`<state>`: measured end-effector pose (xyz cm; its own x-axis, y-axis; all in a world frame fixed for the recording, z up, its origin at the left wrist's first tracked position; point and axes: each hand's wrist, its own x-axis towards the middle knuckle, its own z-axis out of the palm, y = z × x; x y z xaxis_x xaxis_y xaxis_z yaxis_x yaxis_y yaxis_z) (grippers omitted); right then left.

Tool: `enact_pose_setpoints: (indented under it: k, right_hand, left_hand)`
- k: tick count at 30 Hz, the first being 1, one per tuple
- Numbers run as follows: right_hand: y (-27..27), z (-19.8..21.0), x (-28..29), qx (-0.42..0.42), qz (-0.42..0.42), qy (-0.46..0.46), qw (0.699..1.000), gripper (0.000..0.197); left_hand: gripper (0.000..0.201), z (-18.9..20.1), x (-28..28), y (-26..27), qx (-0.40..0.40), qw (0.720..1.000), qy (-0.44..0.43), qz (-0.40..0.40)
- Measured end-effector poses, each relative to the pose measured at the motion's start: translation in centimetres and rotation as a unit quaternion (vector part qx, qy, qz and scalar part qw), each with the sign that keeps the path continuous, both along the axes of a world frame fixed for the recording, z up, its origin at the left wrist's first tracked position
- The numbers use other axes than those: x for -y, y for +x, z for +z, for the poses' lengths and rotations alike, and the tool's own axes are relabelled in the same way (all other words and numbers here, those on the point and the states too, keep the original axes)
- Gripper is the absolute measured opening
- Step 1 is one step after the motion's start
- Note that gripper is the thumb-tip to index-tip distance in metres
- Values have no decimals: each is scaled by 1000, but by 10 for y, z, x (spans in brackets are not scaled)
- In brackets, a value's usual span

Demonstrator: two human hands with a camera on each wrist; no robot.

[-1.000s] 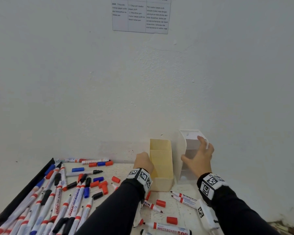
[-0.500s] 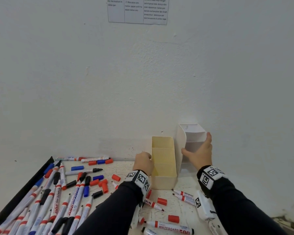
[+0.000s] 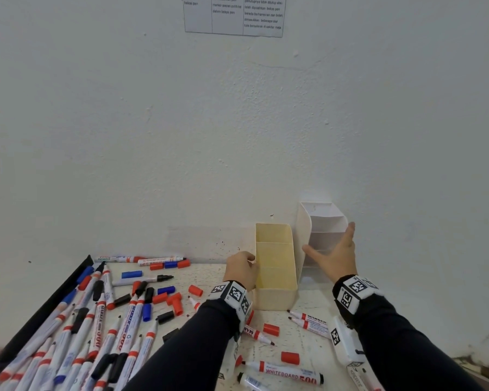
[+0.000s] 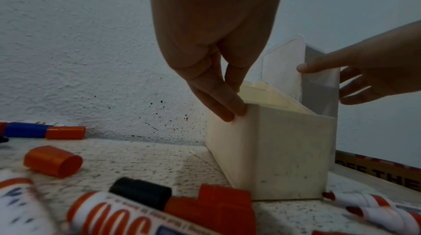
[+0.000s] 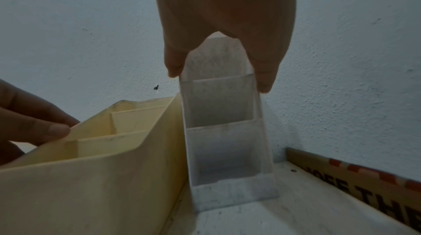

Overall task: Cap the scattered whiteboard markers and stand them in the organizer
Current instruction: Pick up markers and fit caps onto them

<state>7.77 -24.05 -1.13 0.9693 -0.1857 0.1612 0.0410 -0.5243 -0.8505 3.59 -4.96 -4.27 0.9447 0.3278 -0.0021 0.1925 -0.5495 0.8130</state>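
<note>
A cream organizer (image 3: 275,294) with dividers stands at the back of the table, and a taller white organizer (image 3: 319,215) stands upright beside it against the wall. My left hand (image 3: 250,262) pinches the cream organizer's left wall (image 4: 227,140) near the rim. My right hand (image 3: 329,241) straddles the white organizer (image 5: 223,113), thumb on its left side, fingers on its right. Both organizers are empty. Several uncapped markers (image 3: 96,320) lie in a heap at the left, with loose caps such as a red cap (image 3: 195,290) scattered among them. More markers (image 3: 283,373) lie near my forearms.
A black strip (image 3: 40,314) borders the table's left edge. The white wall (image 3: 237,136) rises right behind the organizers, with a printed sheet (image 3: 233,15) high on it. A cardboard piece (image 5: 364,185) lies against the wall to the right of the white organizer.
The white organizer, tilted and raised in my right hand a second ago, now stands upright against the wall beside the cream one. My left hand has stayed on the cream organizer.
</note>
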Motion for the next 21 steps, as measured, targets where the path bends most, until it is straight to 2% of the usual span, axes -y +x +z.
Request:
enact_pose_setpoints:
  k: [3,5,7,9,12,16,18,21]
  right_hand:
    - [-6,-8,4,-57,-43,-37,997,118]
    - [-13,-16,10,-106,-52,-50,992,102]
    - [-24,-23,15,-168,9,-136,976,73]
    - [-35,-30,16,-240,77,-261,932,52]
    - [-49,-40,12,-277,155,-343,884,32]
    - [-57,-44,12,-249,175,-343,889,14]
    - [-58,-46,12,-241,181,-342,890,10]
    - [-55,-48,11,-238,187,-350,887,20]
  left_hand:
    - [27,1,-6,-8,-11,1000,19,0]
    - [25,-1,-14,-16,-44,997,69,-9]
    - [18,-5,-20,-25,-107,983,140,-53]
    - [17,-8,-25,-33,-165,961,203,-95]
    - [30,-14,-27,-42,-186,931,277,-145]
    - [31,-19,-26,-48,-195,888,378,-174]
    - [28,-21,-25,-48,-183,893,377,-166]
    - [19,-24,-26,-47,-144,919,339,-142]
